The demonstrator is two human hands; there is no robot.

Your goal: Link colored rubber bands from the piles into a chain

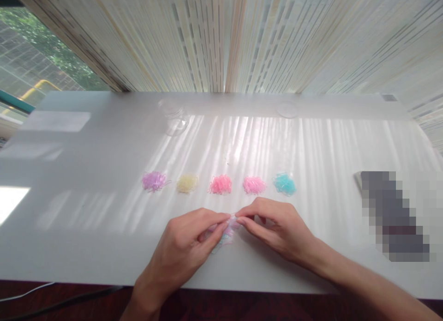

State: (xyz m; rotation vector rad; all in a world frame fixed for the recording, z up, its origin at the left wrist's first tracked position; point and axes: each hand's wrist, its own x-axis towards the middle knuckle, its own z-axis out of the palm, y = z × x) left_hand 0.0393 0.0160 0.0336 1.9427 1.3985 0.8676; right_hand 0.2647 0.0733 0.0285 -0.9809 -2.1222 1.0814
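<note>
A mixed pile of small elastic bands (224, 239) in pale purple, pink and mint lies near the front of the table, partly covered by my fingers. My left hand (192, 238) reaches it from the left, thumb and forefinger pinched on pale elastic bands over the pile. Opposite, my right hand (277, 226) pinches the same light strands, its fingertips almost touching the left ones. Behind the hands runs a row of sorted heaps: purple bands (154, 181), yellow bands (187, 184), coral bands (221, 184), pink bands (254, 184) and turquoise bands (284, 184).
On the white table (104, 173), a clear jar (176, 120) stands at the back left. A clear round lid (287, 109) lies at the back right. A pixelated dark object (394, 215) is on the right. Striped curtains (214, 39) hang behind the table.
</note>
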